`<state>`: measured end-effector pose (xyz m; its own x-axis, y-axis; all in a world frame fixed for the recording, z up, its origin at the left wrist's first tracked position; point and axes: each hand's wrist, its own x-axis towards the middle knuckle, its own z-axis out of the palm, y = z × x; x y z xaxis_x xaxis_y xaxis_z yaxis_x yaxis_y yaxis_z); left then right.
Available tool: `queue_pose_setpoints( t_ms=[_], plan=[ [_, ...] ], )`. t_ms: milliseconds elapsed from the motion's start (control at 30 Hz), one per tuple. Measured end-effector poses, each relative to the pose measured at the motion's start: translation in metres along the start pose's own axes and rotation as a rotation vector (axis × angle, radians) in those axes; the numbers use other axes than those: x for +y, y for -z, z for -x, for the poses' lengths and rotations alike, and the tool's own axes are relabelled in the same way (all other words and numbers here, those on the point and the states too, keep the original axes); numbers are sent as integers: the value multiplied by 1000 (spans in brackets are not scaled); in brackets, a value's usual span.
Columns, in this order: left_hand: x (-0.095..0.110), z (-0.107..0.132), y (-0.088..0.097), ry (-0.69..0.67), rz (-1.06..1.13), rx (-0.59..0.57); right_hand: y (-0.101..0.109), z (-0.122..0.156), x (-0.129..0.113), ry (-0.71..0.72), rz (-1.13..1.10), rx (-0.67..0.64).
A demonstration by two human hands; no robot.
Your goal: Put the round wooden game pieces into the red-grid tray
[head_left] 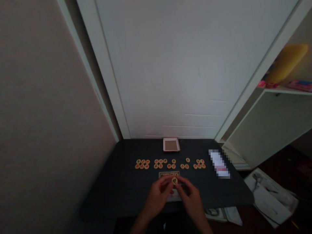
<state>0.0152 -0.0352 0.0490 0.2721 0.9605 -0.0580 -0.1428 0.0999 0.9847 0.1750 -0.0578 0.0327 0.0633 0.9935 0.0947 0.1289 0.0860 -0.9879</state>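
A round wooden Chinese chess piece [175, 180] with a dark character is held between my two hands at the table's front middle. My left hand [158, 192] pinches it from the left, and my right hand [188, 191] pinches it from the right. Under and just behind the hands lies an open box [169, 173] with more pieces in it, partly hidden by my fingers. Beyond it, several pieces are laid out in two rows, in groups: one group [142, 164] at the left, others [160, 163] near the middle, and another [199, 164] at the right.
The dark table [126, 188] stands against a white panel [170, 81]. A shallow open box lid [171, 151] lies at its back edge. At the right is a blurred-out flat object [219, 164]. Papers or bags [273, 195] lie on the floor to the right, beside a cabinet [275, 120].
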Motion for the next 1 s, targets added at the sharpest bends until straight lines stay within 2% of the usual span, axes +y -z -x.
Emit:
queue_pose_setpoints(
  t_ms=[133, 267, 367, 467, 533, 600, 733, 1000],
  plan=[
    [2, 3, -1, -12, -42, -21, 3, -1, 5, -33, -35, -17],
    [5, 4, -2, -24, -199, -43, 5, -4, 5, -64, -106, -52],
    [2, 5, 5, -53, -313, -81, 7, -9, 7, -91, -144, -35],
    [-9, 2, 23, -134, -482, 36, 14, -13, 11, -105, -156, 34],
    [-19, -2, 40, -245, -628, 163, 20, -14, 13, -115, -148, 75],
    [-30, -5, 55, -343, -752, 232, 26, -14, 15, -130, -155, 93],
    [-45, -8, 71, -402, -863, 209, 30, -13, 18, -165, -202, 82],
    [-51, -9, 70, -354, -870, 190, 22, -17, 29, -196, -159, 72]
  ],
)
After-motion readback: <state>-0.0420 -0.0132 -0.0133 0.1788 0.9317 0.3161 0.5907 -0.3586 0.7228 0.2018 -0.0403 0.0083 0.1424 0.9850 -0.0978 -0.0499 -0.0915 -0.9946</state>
